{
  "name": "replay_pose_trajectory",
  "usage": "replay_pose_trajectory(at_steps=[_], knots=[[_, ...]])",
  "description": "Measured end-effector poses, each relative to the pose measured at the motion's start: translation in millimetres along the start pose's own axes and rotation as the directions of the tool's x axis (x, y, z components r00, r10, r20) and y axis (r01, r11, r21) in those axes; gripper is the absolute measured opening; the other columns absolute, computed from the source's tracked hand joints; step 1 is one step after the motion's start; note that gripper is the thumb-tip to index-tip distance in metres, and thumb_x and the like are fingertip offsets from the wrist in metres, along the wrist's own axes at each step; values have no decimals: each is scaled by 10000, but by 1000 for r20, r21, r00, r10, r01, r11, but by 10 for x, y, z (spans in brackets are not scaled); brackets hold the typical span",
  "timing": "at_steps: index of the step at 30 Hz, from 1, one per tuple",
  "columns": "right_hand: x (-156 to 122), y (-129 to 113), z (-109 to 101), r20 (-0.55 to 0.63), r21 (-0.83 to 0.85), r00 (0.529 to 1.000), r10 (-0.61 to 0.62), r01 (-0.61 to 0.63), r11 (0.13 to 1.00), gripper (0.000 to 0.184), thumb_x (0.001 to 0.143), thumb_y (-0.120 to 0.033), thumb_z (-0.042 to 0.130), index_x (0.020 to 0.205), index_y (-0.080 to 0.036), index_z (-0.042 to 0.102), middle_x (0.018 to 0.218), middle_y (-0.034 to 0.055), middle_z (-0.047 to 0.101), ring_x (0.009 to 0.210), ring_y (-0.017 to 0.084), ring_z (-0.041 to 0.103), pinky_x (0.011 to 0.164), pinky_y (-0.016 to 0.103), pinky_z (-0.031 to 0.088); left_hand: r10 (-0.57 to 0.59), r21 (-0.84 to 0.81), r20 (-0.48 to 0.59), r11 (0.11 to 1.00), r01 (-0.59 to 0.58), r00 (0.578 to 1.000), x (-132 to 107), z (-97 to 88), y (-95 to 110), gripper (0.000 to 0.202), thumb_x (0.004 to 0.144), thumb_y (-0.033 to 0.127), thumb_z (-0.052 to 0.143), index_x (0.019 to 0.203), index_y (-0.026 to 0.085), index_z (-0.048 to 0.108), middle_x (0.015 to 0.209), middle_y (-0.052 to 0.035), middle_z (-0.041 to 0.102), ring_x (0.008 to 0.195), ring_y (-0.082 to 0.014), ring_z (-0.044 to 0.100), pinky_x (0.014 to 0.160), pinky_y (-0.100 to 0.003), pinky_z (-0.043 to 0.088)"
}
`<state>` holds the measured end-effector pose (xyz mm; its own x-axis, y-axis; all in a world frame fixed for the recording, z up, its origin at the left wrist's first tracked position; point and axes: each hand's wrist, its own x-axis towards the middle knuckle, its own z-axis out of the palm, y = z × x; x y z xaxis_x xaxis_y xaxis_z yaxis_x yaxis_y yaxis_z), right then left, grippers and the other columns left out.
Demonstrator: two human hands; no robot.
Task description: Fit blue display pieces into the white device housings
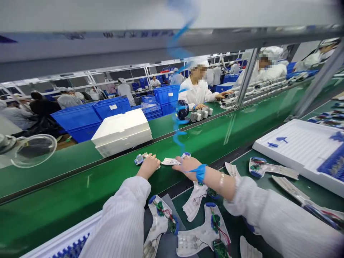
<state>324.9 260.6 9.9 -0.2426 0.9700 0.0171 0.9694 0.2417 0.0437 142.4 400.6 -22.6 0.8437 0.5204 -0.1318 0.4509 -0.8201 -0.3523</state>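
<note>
Over the green conveyor belt, my left hand (149,167) is closed round a white plastic housing half (139,159) with a blue end, mostly covered by the fingers. My right hand (191,167), a blue band on its wrist, is closed on another white housing half (171,162). The handle sticks out to the left and a blue end shows above the knuckles. On the bench below lie gun-shaped housing halves (189,240) with green circuit boards and red and black wires. One more open half (160,218) lies below my left wrist.
A white tray (290,138) with blue parts stands at right; another tray's rim (67,234) shows at lower left. White foam boxes (122,130) sit across the belt. A co-worker (197,87) handles grey-white units there. A blue coiled hose (178,132) hangs in front.
</note>
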Motion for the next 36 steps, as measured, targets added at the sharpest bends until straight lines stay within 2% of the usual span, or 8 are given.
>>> replay_pose_trajectory(at_steps=[3, 7, 14, 21, 27, 32, 34, 36], knots=[[289, -62, 106, 71, -46, 995, 76, -73, 996, 208, 919, -250, 566, 1091, -135, 584, 1128, 76, 591, 970, 207, 602, 798, 393, 536, 113, 21, 19, 993, -114, 993, -81, -67, 22, 210, 875, 286, 561, 1029, 147, 596, 1027, -52, 647, 954, -200, 621, 853, -435, 522], [202, 144, 20, 47, -80, 989, 137, -133, 988, 206, 923, -253, 560, 1094, -139, 580, 1115, 73, 591, 944, 195, 605, 783, 373, 540, 257, -4, -40, 966, -258, 965, -214, -297, 321, 238, 863, 300, 578, 1049, 150, 576, 987, -44, 639, 878, -182, 627, 753, -377, 552], [-500, 487, -398, -173, -16, 959, 223, -229, 973, 238, 875, -194, 591, 1108, -152, 570, 1176, 86, 553, 955, 209, 589, 748, 353, 535, 459, 9, -187, 885, -465, 869, -279, -554, 1030, 139, 890, 216, 530, 994, 145, 591, 933, -26, 646, 838, -163, 630, 747, -363, 548], [-1298, 52, -782, -444, 229, 869, 217, -124, 965, 229, 807, -252, 605, 1020, -168, 610, 1115, 116, 585, 1047, 270, 560, 878, 392, 498, 601, -142, -193, 765, -628, 776, -719, -725, 1419, 336, 854, 420, 548, 1066, 160, 561, 1001, -73, 641, 931, -227, 623, 753, -397, 540], [-1966, -504, -783, -495, 533, 794, 354, -44, 845, 291, 871, -372, 518, 1092, -184, 544, 1011, 89, 659, 891, 214, 650, 764, 309, 559, 399, -565, -243, 682, -463, 884, -1438, -1047, 1534, 185, 733, 245, 583, 904, 178, 568, 941, -104, 671, 856, -292, 654, 736, -411, 543], [-2270, -992, -776, -286, 802, 870, 401, -11, 597, 280, 779, -349, 634, 1014, -197, 631, 976, 93, 675, 886, 248, 654, 763, 334, 558, 21, -915, -217, 343, -210, 976, -2167, -1076, 1641, 403, 935, 395, 207, 1281, 189, 196, 1204, -180, 571, 1157, -198, 558, 884, -348, 511], [-2318, -1185, -821, -333, 783, 892, 306, 81, 616, 239, 765, -304, 667, 995, -239, 658, 1009, 85, 658, 936, 250, 635, 809, 347, 543, 23, -984, -180, -4, -180, 983, -2394, -1032, 1737, 653, 879, 585, 328, 1360, 218, 83, 1331, -195, 500, 1227, -214, 514, 965, -398, 461], [-2345, -1352, -864, -417, 746, 893, 168, 231, 625, 264, 764, -269, 690, 1025, -294, 656, 996, 69, 629, 919, 228, 624, 799, 331, 541, 7, -931, -144, -341, -133, 990, -2558, -998, 1837, 798, 779, 665, 488, 1389, 267, 161, 1494, -179, 307, 1290, -277, 450, 1025, -473, 391]])
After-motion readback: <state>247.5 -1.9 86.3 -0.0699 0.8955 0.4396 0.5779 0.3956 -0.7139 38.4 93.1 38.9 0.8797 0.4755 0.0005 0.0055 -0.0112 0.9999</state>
